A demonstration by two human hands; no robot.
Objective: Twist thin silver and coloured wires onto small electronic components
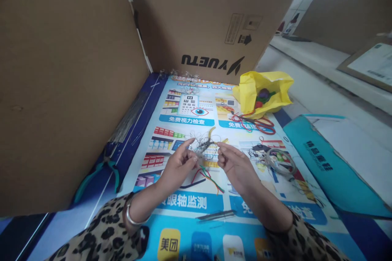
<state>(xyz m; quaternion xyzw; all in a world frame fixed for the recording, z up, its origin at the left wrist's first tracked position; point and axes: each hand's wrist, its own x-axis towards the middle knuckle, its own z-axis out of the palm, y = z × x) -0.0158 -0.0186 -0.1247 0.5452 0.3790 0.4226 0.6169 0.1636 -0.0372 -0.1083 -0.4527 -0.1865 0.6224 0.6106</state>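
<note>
Pinching a wire tangle, walled in on the left and far sides
A tall brown cardboard wall [61, 89] closes my left and a brown cardboard box [208, 16] the far edge; the printed poster mat [190, 208] lies open near and right. The tangle of thin silver wire [202, 144] sits between my left hand [179, 165] and right hand [237, 165], both pinching it by the fingertips
</note>
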